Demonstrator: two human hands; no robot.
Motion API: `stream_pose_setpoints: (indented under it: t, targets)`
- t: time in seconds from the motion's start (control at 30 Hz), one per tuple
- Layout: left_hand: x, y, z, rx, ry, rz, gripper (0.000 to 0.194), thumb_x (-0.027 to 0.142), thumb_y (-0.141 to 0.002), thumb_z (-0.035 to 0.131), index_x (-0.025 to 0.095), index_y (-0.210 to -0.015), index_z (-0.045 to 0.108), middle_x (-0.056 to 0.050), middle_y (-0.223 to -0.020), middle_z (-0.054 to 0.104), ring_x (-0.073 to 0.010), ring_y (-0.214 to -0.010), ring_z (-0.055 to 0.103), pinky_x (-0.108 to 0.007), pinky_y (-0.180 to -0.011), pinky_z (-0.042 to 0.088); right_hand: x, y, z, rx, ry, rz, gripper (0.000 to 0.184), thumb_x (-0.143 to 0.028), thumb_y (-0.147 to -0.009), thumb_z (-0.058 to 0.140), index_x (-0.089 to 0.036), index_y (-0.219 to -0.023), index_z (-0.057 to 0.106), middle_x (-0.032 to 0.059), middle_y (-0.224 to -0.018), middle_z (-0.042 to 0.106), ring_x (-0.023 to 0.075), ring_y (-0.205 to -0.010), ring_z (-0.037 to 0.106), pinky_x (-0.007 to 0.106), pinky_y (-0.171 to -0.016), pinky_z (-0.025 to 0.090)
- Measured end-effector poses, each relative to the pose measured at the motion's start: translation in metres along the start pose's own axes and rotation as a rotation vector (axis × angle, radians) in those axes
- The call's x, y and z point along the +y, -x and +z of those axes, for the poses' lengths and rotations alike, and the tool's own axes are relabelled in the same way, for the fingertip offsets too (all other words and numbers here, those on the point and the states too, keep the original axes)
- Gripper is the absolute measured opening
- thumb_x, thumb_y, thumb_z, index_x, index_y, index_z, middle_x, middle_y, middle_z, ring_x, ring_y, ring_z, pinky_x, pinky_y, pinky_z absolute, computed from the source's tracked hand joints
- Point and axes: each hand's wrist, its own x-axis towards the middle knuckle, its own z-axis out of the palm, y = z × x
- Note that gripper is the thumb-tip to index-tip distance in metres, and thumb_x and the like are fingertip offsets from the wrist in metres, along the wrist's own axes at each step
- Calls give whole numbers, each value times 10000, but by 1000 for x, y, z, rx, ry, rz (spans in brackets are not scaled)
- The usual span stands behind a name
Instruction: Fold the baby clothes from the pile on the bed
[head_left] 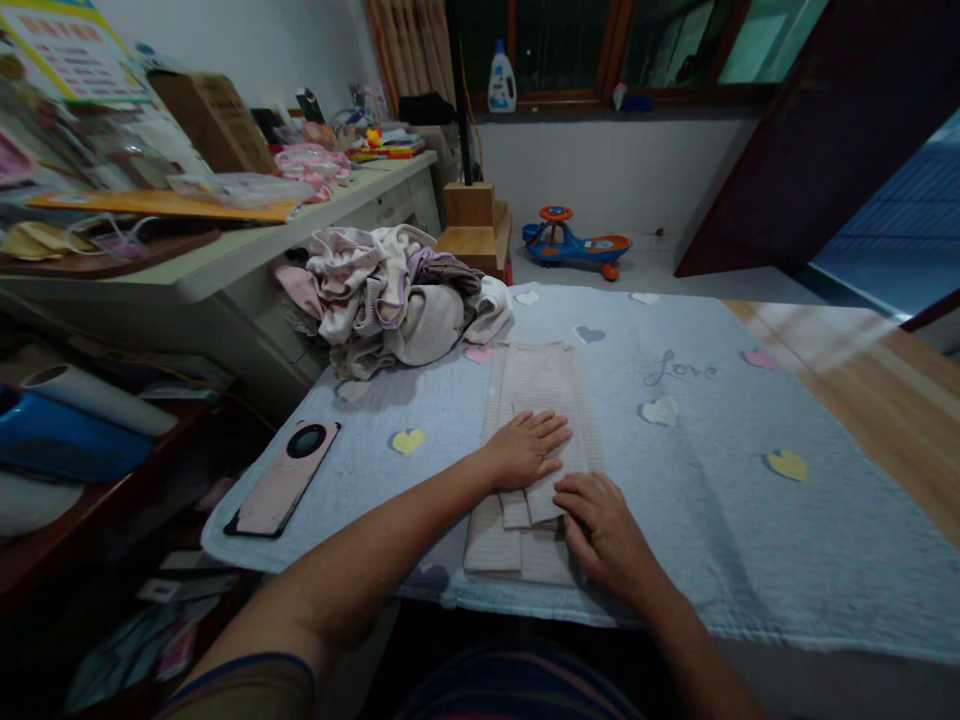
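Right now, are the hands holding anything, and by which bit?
The left hand lies flat on the folded garment, gripping nothing; the right hand touches its right side; I can't tell if it pinches.

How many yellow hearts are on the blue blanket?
2: a yellow heart between the pink phone and folded beige cloth; another yellow heart far right. Piled clothes may hide more.

Both hands (pixel 527 450) on pale folded cloth (pixel 541 380)

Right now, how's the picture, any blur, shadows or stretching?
Head view, middle: left hand and right hand fairly clear; head view, upper left: poster skewed and blurred; head view, right: a soft shadow crosses the pale blue cover; head view, lower left: very dim.
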Motion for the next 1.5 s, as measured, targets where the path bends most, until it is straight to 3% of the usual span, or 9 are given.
stream_pose_setpoints:
  t: [0.17, 0.33, 0.6, 0.93, 1.07, 1.13, 1.23, 1.33, 1.5]
  targets:
    - [24, 14, -6, 32, 15, -59, 479, 374, -1020, 320, 182, -1455, 377, -99, -1584, 309, -227, -1478, 217, -451, -1171, 189, 4, 10, -5, 95, -29, 4, 323, -100, -909, 434, -199, -1155, 618, 103, -1156, 662, 212, -1102, 603, 441, -991, 479]
    - [43, 37, 0, -4, 63, -19, 618, 541, -1006, 263, 158, -1487, 322, -123, -1600, 261, -243, -1488, 186, -445, -1180, 177, 10, 19, 4, 110, -21, 60, 200, -134, -904, 500, -202, -1018, 651, 102, -1050, 646, 224, -1002, 608, 407, -868, 535]
    - [37, 44, 5, 1, 102, 14, 775, 644, -930, 389, 143, -1510, 282, -159, -1614, 190, -275, -1499, 131, -466, -1196, 123, 12, 32, 11, 95, -46, 119, 265, -128, -861, 523, -215, -1094, 616, 112, -1166, 611, 244, -1105, 576, 449, -943, 514]
    - [33, 71, 9, 19, 105, -33, 618, 540, -973, 405, 239, -1505, 310, -69, -1608, 252, -233, -1495, 162, -472, -1197, 139, 16, 26, 3, 134, -57, 66, 292, -136, -904, 476, -222, -1141, 623, 108, -1219, 643, 235, -1163, 578, 473, -989, 494]
    - [35, 72, 8, 36, 118, -31, 615, 539, -969, 422, 227, -1492, 341, -84, -1599, 272, -237, -1490, 183, -480, -1198, 154, 24, 24, 3, 63, -11, 11, 348, -114, -899, 461, -233, -1171, 642, 98, -1221, 666, 230, -1149, 605, 478, -981, 509]
    - [34, 78, 4, 49, 134, -28, 580, 493, -971, 446, 214, -1475, 374, -93, -1586, 304, -238, -1482, 214, -486, -1192, 187, 31, 27, -3, 31, -7, 7, 354, -119, -905, 458, -237, -1183, 642, 95, -1225, 667, 221, -1138, 616, 456, -968, 526]
    - [26, 96, 0, 93, 136, -54, 497, 266, -964, 465, 216, -1455, 407, -86, -1559, 364, -219, -1470, 251, -482, -1179, 242, 43, 33, -18, 37, 48, 12, 352, -139, -912, 470, -239, -1210, 628, 97, -1242, 657, 225, -1148, 612, 456, -968, 532]
    - [14, 118, -3, 122, 74, -97, 614, 56, -870, 461, 234, -1455, 410, -78, -1536, 406, -216, -1460, 278, -481, -1157, 294, 52, 42, -31, 18, 148, -7, 388, -148, -912, 484, -259, -1262, 610, 95, -1288, 634, 245, -1188, 590, 493, -994, 511]
    - [16, 139, -11, 67, -65, -30, 622, 32, -869, 511, 255, -1443, 426, -74, -1511, 445, -234, -1392, 401, -403, -1094, 390, 51, 48, -36, -97, 230, -91, 467, -127, -917, 496, -287, -1352, 560, 82, -1368, 592, 257, -1245, 554, 487, -996, 511]
